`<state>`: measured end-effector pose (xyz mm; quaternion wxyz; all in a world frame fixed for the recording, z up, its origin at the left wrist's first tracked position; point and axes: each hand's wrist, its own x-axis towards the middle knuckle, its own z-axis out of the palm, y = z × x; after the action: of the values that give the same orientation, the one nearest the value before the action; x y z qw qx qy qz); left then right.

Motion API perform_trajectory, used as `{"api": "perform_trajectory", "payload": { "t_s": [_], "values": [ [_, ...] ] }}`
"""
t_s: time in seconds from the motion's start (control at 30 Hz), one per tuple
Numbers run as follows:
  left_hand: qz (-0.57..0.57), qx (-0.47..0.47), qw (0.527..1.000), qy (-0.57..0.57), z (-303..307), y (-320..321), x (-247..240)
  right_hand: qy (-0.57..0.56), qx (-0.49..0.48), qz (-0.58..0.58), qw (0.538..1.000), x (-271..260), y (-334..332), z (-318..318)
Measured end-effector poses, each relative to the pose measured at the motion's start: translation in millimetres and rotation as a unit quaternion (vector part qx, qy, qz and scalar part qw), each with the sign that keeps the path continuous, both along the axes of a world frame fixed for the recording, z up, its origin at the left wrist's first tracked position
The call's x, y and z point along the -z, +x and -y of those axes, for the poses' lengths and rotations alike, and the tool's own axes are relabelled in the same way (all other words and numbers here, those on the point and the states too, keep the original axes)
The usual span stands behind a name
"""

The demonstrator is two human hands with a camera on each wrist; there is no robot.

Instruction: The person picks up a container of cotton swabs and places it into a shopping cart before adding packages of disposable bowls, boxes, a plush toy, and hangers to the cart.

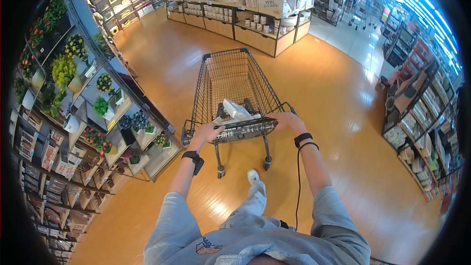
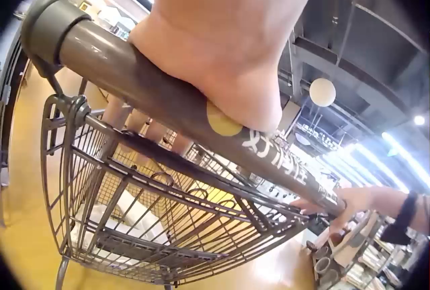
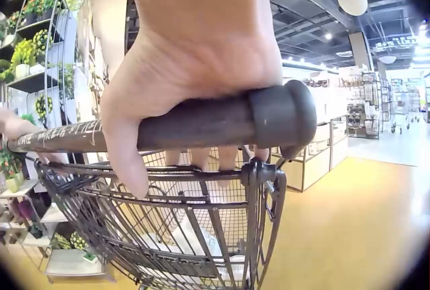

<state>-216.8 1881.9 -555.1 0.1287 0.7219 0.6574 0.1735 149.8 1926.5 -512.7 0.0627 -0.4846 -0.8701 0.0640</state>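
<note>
A dark metal shopping cart (image 1: 198,93) stands in front of me. Both hands are on its handle bar (image 1: 245,130), which has white lettering. My left hand (image 1: 208,132) grips the bar's left part; the left wrist view shows its fingers over the far side and the thumb (image 2: 259,105) along the bar. Near the right end, my right hand (image 1: 289,121) holds the bar, its thumb (image 3: 127,152) hanging down the near side and its fingers beyond. Inside the basket, close to the handle, lies a white package (image 1: 236,110).
Shelves (image 1: 125,103) with potted plants run along the left. A wooden display counter (image 1: 245,34) with white cups and boxes stands ahead. At the right is a rack (image 1: 417,127) of housewares. Orange-brown wooden floor (image 1: 333,98) surrounds the cart, with pale tiles (image 1: 338,44) beyond.
</note>
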Motion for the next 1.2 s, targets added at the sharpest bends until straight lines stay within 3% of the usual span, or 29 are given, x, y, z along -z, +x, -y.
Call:
{"api": "perform_trajectory", "payload": {
  "t_s": [0.07, 0.17, 0.2, 0.3, 0.33, 0.4, 0.47, 0.57, 0.9, 0.97, 1.0, 1.03, 1.1, 1.2],
  "values": [
    [0.022, 0.019, 0.999, -0.025, -50, -5, -1, -0.017, 0.007, 0.009, 1.0, -9, 2, -35],
    [0.03, 0.085, 0.99, -0.105, -92, -10, -46, 0.039, -0.043, 0.004, 0.998, 0, 1, -104],
    [0.018, 0.058, 0.989, -0.135, -115, -12, -51, 0.033, -0.05, -0.013, 0.998, 2, 0, -121],
    [0.021, 0.063, 0.994, -0.086, -176, -25, -58, 0.02, -0.042, -0.01, 0.999, -32, -18, -162],
    [0.047, 0.058, 0.987, -0.141, -204, -33, -59, -0.001, -0.025, 0.008, 1.0, -37, -24, -168],
    [0.03, 0.061, 0.989, -0.131, -258, -47, -56, 0.011, -0.017, 0.017, 1.0, -49, -34, -198],
    [0.034, 0.05, 0.993, -0.104, -295, -55, -56, 0.077, -0.036, -0.014, 0.996, -46, -38, -226],
    [0.049, 0.039, 0.995, -0.084, -330, -64, -82, 0.066, -0.025, 0.017, 0.997, -51, -51, -280],
    [0.104, 0.023, 0.988, -0.114, -528, -109, -97, 0.081, -0.046, -0.064, 0.994, -80, -86, -458],
    [0.083, -0.053, 0.995, -0.018, -561, -113, -110, 0.057, -0.041, -0.032, 0.997, -93, -92, -503],
    [0.073, -0.093, 0.989, 0.088, -582, -116, -106, 0.039, -0.033, 0.002, 0.999, -99, -95, -531],
    [0.066, -0.1, 0.989, 0.089, -599, -117, -104, 0.039, -0.04, -0.004, 0.998, -104, -95, -554],
    [0.048, -0.216, 0.955, 0.196, -634, -115, -118, 0.053, -0.065, 0.028, 0.996, -114, -96, -606],
    [0.056, -0.24, 0.941, 0.233, -684, -110, -127, 0.021, -0.052, 0.044, 0.997, -127, -100, -675]
  ]
}}
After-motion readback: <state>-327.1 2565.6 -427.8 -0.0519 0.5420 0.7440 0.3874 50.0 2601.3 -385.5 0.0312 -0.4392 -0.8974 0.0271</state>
